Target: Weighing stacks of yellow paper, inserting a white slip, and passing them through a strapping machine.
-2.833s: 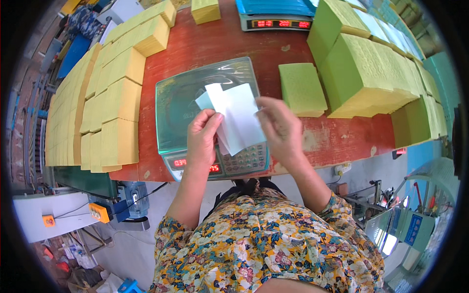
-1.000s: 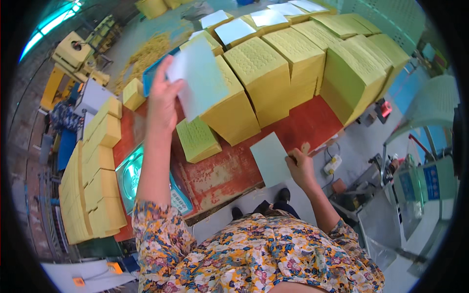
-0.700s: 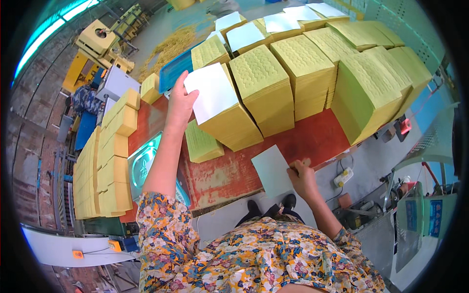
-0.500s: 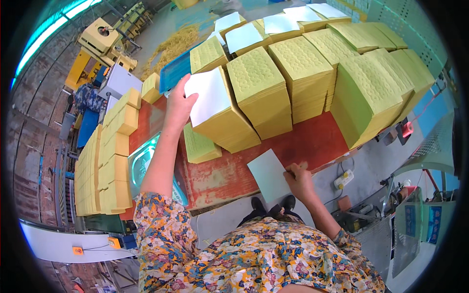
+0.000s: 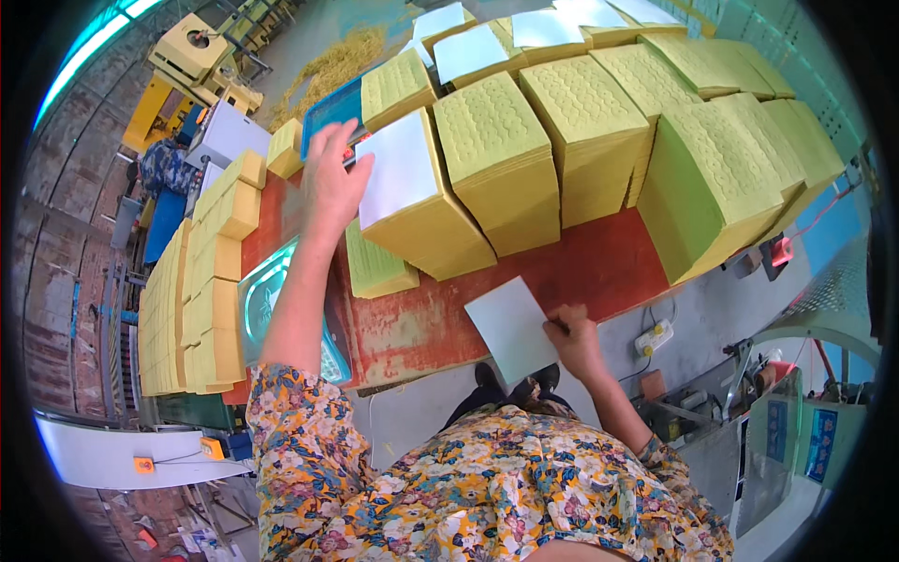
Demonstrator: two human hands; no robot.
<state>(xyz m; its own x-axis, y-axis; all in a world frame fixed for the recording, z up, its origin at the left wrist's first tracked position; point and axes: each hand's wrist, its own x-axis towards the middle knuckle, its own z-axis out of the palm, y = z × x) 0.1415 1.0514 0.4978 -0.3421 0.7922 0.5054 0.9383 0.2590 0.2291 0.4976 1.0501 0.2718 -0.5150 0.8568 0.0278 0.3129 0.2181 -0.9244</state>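
Right hand (image 5: 578,345) has its grip pinched on the right edge of a pale sheet (image 5: 510,328), held out by the near edge of the red table (image 5: 599,255). Left hand (image 5: 334,185) has its grip loose, fingers spread, right beside another white sheet (image 5: 398,169) lying on a tall yellow stack (image 5: 431,234); can't tell if it's touching. More yellow stacks (image 5: 496,201) crowd in to the right, plus a scale (image 5: 257,302) partly behind the left forearm (image 5: 304,290) and yellow blocks (image 5: 211,304) further left.

Scale (image 5: 257,292) on table (image 5: 412,328) between paper stacks (image 5: 503,178), sheet (image 5: 398,169) atop one at right
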